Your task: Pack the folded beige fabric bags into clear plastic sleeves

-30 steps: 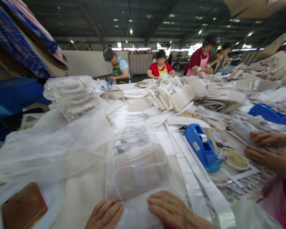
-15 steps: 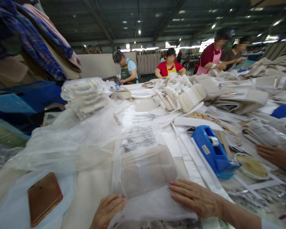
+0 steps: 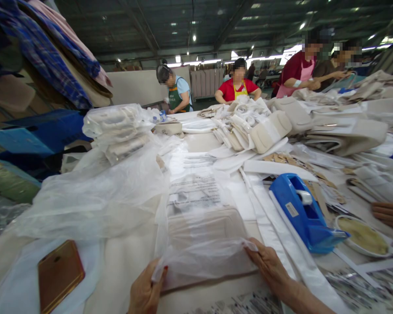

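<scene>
Translucent plastic: pinches the bag (image 3: pixel 209 262) by its loose end, narrowly, in left grip (image 3: pixel 147 285) and right grip (image 3: pixel 270 264). Lies on the tabletop (image 3: pixel 114 266) around a beige item (image 3: pixel 206 224), left of the blue tape dispenser (image 3: pixel 316 233).

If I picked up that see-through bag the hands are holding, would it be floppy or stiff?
The see-through bag is probably floppy, since its edge wrinkles between the left hand and right hand. The beige item inside may be stiffer, because it seems to keep its rounded corner. The bag looks thin, so it might tear if yanked.
</scene>
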A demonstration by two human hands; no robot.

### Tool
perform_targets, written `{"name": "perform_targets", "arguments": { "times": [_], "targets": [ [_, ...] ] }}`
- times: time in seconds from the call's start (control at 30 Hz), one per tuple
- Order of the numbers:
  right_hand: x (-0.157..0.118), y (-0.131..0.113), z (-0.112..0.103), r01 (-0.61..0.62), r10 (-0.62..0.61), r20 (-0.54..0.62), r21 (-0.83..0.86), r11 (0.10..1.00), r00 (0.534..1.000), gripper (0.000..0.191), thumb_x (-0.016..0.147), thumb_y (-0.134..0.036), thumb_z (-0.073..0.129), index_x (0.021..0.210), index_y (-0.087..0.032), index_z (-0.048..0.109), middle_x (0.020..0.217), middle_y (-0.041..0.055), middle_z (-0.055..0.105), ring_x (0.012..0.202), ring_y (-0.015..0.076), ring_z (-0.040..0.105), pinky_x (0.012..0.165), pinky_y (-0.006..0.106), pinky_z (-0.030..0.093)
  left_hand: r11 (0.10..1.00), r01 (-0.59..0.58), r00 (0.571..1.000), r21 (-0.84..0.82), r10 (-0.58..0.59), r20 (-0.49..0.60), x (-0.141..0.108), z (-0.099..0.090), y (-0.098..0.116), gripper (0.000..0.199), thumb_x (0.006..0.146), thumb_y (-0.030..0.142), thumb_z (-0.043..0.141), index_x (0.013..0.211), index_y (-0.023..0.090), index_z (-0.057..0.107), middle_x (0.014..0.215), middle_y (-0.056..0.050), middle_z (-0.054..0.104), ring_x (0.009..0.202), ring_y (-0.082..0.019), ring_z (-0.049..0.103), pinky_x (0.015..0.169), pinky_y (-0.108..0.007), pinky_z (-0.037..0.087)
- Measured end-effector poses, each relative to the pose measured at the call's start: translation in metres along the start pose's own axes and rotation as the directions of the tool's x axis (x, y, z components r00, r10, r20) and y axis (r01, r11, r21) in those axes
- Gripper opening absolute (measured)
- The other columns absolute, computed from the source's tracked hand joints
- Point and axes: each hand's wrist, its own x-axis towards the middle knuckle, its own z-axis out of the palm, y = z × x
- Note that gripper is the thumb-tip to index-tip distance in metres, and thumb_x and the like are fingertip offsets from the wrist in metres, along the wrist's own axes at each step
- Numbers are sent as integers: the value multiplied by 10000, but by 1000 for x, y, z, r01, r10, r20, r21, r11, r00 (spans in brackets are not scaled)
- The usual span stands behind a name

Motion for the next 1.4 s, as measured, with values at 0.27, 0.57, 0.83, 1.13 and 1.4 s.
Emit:
{"name": "perform_targets", "arguments": {
  "times": [0.27, 0.57, 0.83, 1.13, 1.4],
  "targets": [
    [8, -12, 13, -169, 205, -250, 157, 973, 946, 539, 803, -673, 320, 496, -231, 360, 435, -34, 404, 435, 130, 407, 423, 241, 350, 901, 424, 899, -93, -406, 163, 20, 0, 28, 434, 779, 579, 410, 792, 204, 630, 604, 39, 593, 634, -150, 556, 610, -205, 435],
    [12, -12, 14, -181, 167, -317, -16, 983, 934, 568, 821, -674, 280, 486, -232, 403, 432, -18, 440, 434, 141, 430, 432, 255, 331, 924, 350, 930, 153, -363, 61, 27, 4, 20, 411, 831, 506, 339, 789, 217, 628, 608, 17, 623, 603, -164, 604, 553, -225, 446],
    [12, -4, 17, -105, -26, -296, -418, 903, 955, 596, 927, -531, 142, 639, -218, 560, 501, 20, 581, 477, 181, 585, 447, 271, 317, 740, 31, 999, 672, -43, 2, 13, 18, 7, 342, 893, 318, 285, 887, 211, 610, 510, -3, 561, 346, -136, 471, 348, -209, 289],
    [1, 8, 12, 41, -291, -93, -906, 422, 952, 469, 869, -22, 227, 1050, -238, 602, 611, 5, 636, 382, 148, 560, 380, 264, 164, 652, -110, 989, 750, 148, 16, 14, 15, 16, 369, 898, 233, 229, 978, 252, 589, 774, -46, 607, 625, -180, 576, 474, -244, 386],
    [10, -4, 8, -53, -106, -123, -863, 502, 987, 306, 885, -97, 354, 998, -230, 605, 662, 15, 665, 463, 186, 629, 376, 248, 270, 823, 371, 911, 430, -412, 1, 38, 10, 22, 269, 898, 445, 295, 776, 253, 440, 566, 52, 572, 478, -159, 572, 454, -229, 388]
  ]
}}
